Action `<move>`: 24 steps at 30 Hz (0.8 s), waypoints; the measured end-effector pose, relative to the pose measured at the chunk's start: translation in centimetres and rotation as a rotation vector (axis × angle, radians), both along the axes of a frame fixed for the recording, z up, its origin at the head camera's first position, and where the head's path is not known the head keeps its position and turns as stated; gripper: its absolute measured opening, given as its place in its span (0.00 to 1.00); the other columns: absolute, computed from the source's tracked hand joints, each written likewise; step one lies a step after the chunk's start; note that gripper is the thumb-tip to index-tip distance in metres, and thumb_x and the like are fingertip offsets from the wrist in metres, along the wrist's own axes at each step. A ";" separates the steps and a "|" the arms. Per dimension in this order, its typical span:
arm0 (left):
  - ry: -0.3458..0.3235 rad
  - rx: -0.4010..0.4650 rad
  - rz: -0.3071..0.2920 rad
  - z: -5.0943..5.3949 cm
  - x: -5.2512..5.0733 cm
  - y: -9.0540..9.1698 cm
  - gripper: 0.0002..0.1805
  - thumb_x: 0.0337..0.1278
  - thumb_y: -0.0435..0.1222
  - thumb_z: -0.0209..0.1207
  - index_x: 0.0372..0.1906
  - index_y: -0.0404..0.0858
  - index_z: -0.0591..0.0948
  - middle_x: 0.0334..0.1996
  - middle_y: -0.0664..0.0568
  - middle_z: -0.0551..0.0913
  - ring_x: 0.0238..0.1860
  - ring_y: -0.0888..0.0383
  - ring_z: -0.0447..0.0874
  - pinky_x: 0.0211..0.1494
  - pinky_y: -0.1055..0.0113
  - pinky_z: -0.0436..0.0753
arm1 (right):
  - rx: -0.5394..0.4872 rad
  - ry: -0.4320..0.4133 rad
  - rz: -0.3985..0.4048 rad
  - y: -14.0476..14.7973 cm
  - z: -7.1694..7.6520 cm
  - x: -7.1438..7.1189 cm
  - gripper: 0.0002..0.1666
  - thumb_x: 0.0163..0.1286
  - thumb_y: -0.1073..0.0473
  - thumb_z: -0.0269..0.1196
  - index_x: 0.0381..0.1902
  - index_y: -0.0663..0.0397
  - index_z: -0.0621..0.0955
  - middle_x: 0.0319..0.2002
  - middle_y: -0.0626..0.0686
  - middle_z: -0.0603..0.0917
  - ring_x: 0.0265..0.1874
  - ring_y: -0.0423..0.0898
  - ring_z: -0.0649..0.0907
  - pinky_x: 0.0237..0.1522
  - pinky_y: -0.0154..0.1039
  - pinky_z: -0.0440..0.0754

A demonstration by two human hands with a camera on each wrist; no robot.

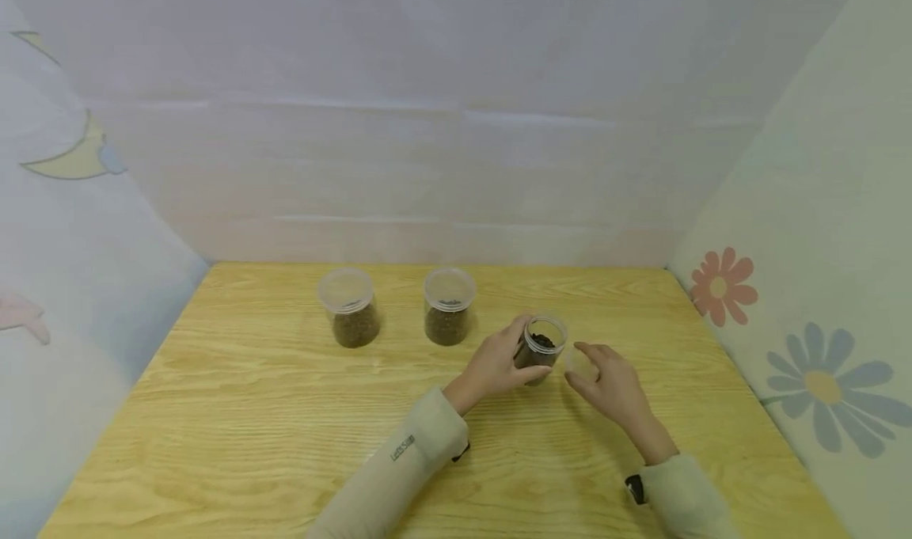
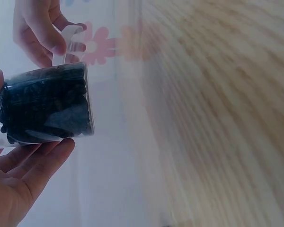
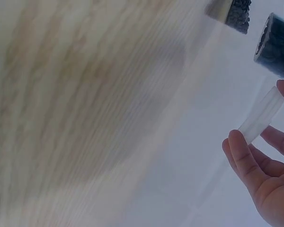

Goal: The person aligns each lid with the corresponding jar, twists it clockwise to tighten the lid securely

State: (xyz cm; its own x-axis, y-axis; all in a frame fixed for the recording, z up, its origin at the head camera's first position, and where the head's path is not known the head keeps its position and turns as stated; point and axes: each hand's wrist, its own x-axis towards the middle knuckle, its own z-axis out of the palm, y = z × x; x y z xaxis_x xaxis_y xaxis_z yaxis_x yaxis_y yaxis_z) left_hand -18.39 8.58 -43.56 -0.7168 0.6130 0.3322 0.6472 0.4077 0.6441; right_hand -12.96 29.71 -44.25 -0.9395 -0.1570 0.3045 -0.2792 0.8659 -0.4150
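Observation:
My left hand (image 1: 499, 362) grips a clear plastic jar (image 1: 536, 354) partly filled with small dark pieces, their kind too small to tell. The jar's mouth is uncovered, and in the left wrist view the jar (image 2: 45, 106) appears held off the table. Close on its right, my right hand (image 1: 614, 386) pinches a translucent round lid (image 3: 263, 116) by its edge between thumb and fingers. The lid is apart from the jar in the right wrist view and hardly visible in the head view.
Two similar jars with lids on stand farther back on the wooden table (image 1: 285, 444): a left jar (image 1: 355, 321) and a middle jar (image 1: 447, 321), both with dark contents. A pale back wall (image 1: 427, 167) and a flower-patterned side wall (image 1: 819, 286) border the table.

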 end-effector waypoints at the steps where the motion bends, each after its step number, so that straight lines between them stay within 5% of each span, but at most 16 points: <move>1: -0.004 -0.004 0.003 0.0 0.1 -0.2 0.40 0.51 0.51 0.61 0.64 0.38 0.58 0.51 0.48 0.75 0.50 0.57 0.76 0.49 0.69 0.77 | 0.000 -0.003 0.002 -0.1 -0.1 0.0 0.28 0.53 0.60 0.68 0.50 0.69 0.75 0.43 0.68 0.78 0.17 0.41 0.76 0.19 0.37 0.77; 24: -0.043 0.055 0.054 -1.4 1.3 -3.9 0.39 0.51 0.48 0.62 0.64 0.38 0.59 0.52 0.44 0.75 0.49 0.53 0.77 0.47 0.66 0.78 | -0.058 -0.045 0.082 -4.1 -0.7 0.0 0.28 0.52 0.58 0.69 0.51 0.65 0.77 0.45 0.63 0.79 0.16 0.35 0.72 0.18 0.28 0.72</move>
